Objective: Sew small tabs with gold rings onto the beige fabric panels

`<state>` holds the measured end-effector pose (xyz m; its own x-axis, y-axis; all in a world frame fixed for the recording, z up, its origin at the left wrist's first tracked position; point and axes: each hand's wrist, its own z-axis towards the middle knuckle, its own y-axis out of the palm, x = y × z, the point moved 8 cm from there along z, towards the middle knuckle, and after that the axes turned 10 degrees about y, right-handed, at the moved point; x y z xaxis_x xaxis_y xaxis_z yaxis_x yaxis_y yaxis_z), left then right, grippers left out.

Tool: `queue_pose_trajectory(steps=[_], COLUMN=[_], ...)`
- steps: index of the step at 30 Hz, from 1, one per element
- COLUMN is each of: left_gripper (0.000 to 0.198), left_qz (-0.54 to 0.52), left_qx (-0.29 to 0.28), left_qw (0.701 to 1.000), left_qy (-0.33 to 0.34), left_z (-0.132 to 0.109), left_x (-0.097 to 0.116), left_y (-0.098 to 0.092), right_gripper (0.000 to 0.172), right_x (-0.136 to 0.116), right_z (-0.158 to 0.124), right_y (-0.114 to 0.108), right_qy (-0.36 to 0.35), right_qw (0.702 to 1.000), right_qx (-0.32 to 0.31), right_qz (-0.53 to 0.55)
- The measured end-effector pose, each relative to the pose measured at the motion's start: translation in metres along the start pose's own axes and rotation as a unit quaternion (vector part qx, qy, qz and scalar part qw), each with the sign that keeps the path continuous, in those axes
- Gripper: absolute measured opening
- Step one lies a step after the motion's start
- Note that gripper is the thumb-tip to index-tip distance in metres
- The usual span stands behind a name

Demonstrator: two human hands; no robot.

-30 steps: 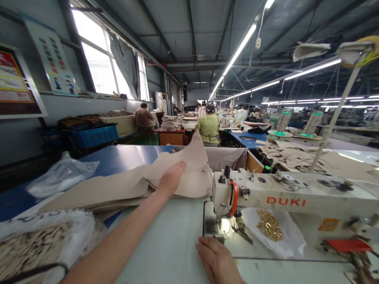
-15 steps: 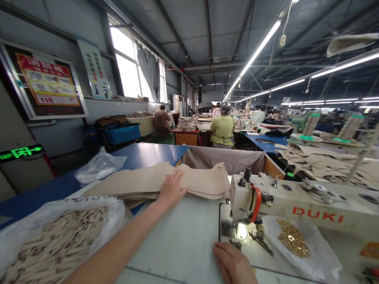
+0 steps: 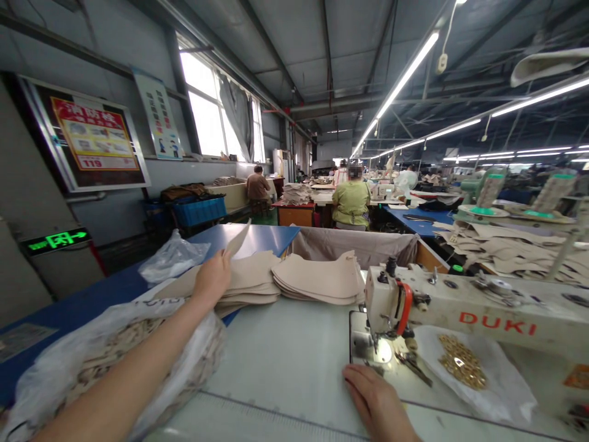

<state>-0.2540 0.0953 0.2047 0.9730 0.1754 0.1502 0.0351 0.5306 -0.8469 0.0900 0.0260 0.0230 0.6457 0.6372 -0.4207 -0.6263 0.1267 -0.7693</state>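
Observation:
My left hand [image 3: 212,279] reaches out over a stack of beige cut fabric pieces [image 3: 248,279] and pinches the top piece, whose corner [image 3: 238,240] is lifted off the pile. A second beige stack [image 3: 322,279] lies just to the right, beside the head of a white DUKI sewing machine [image 3: 460,310]. My right hand [image 3: 375,402] rests palm down on the pale table near the lit needle plate [image 3: 375,353], fingers together and flat, holding nothing.
A clear plastic bag of small beige pieces [image 3: 105,356] lies under my left forearm. Gold metal parts [image 3: 462,369] sit on plastic under the machine arm. A crumpled clear bag [image 3: 172,258] lies on the blue table [image 3: 257,236]. Seated workers [image 3: 352,202] are further back.
My left hand moved left from the right stack to the left stack and lifted the corner of its top piece. The view turned slightly left. My right hand stayed put.

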Motion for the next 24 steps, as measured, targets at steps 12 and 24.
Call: queue_pose_trajectory(steps=[12, 24], left_gripper=[0.034, 0.033], left_qz=[-0.018, -0.164], left_qx=[-0.193, -0.017], left_qw=[0.92, 0.927], left_qy=[0.341, 0.338], left_z=[-0.257, -0.228], left_x=[0.189, 0.121], left_y=[0.121, 0.027], right_gripper=[0.038, 0.037], right_x=[-0.005, 0.013], right_z=[-0.006, -0.011], right_y=[-0.003, 0.017], right_qy=[0.002, -0.043], right_qw=[0.998, 0.989], right_qx=[-0.052, -0.14], right_qz=[0.026, 0.009])
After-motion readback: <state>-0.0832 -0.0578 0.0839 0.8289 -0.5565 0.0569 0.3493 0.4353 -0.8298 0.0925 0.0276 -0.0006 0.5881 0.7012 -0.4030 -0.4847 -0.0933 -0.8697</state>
